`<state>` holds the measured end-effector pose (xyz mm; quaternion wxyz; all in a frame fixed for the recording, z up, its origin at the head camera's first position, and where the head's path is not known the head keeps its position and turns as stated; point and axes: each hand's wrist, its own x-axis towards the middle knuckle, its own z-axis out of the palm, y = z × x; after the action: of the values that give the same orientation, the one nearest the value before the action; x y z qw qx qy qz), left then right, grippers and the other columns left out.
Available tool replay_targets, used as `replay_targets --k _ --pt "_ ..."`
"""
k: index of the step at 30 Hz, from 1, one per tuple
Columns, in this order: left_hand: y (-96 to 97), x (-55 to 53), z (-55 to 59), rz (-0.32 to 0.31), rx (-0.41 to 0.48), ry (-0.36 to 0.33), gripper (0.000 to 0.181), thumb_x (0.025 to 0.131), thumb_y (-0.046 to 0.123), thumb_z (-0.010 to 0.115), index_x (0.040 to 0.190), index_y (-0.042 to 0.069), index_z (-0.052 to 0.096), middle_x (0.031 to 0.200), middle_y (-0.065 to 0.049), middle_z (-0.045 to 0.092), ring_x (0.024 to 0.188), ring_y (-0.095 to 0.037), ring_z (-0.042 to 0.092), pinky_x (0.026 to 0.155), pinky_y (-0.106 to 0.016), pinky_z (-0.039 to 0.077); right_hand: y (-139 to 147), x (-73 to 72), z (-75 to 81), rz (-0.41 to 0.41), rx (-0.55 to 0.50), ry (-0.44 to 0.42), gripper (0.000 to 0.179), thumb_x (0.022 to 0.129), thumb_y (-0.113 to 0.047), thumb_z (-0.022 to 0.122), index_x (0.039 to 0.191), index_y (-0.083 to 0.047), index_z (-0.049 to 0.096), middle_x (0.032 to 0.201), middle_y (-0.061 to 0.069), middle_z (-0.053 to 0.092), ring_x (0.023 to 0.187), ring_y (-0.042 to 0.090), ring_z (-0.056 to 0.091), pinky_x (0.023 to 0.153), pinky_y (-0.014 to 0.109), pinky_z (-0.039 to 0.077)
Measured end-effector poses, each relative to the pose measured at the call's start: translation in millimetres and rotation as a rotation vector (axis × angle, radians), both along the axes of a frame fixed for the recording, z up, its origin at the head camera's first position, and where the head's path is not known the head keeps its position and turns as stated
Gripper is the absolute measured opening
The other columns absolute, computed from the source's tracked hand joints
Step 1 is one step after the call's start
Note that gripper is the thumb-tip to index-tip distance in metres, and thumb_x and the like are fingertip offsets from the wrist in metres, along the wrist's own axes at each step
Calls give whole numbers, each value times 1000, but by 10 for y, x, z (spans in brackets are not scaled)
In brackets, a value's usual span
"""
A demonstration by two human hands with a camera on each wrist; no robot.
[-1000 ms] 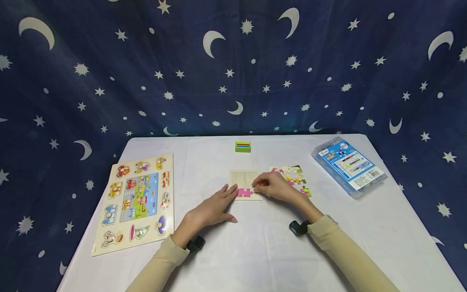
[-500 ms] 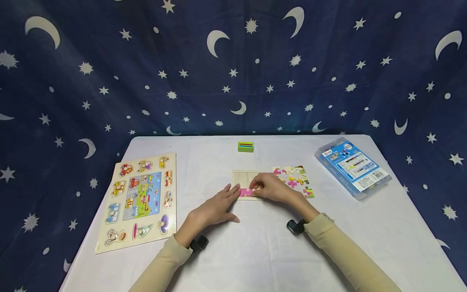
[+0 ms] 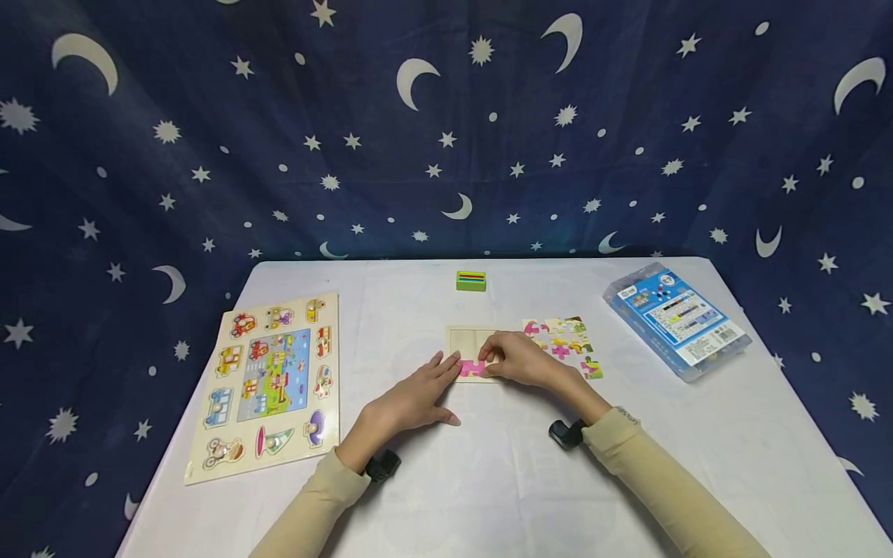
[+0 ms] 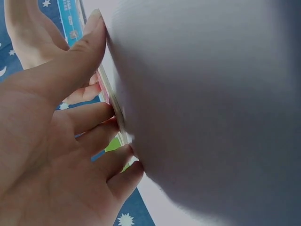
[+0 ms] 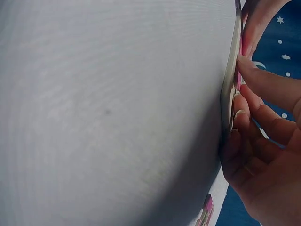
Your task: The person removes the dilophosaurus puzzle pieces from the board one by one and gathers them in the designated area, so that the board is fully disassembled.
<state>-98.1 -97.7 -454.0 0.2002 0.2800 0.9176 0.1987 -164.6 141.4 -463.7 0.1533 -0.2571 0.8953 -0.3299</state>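
Note:
A small pale wooden puzzle tray (image 3: 463,339) lies mid-table, with joined pink puzzle pieces (image 3: 470,369) along its near side. My left hand (image 3: 416,397) lies with fingers extended, their tips on the tray's left edge and the pink pieces; the thumb is spread towards me. From the right, my right hand (image 3: 525,358) reaches over the tray and pinches a pink puzzle piece between thumb and index finger, largely hidden by the fingers. In the right wrist view a pink edge (image 5: 240,77) shows at those fingertips. Loose puzzle pieces (image 3: 560,351) lie right of the tray.
On the left lies a large wooden vehicle board (image 3: 209,325) with knobbed pieces. A small green box (image 3: 470,284) stands behind the tray. A clear plastic case with a blue label (image 3: 677,318) lies at the back right. A star-patterned curtain (image 3: 391,194) hangs behind the table.
My right hand has moved slightly left and down over the tray, its fingertips now at the pink pieces. My left hand keeps its place by the tray. The head view has shifted slightly.

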Motion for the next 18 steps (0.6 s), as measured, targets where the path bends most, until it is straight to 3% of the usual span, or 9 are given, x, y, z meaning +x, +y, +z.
replay_targets --k 8,18 --pt "-3 2 -16 2 4 -7 93 89 40 78 161 4 31 172 -7 20 160 -34 14 125 -52 27 -3 -1 2 -17 4 -29 16 85 -13 84 97 -8 74 82 -2 64 75 12 53 68 25 45" --pt "3 6 -15 5 3 -6 94 89 39 79 161 4 31 172 -7 20 160 -34 13 125 -51 28 43 -7 0 3 -86 -35 11 86 -7 80 90 -7 69 75 -2 62 69 9 53 63 22 45"
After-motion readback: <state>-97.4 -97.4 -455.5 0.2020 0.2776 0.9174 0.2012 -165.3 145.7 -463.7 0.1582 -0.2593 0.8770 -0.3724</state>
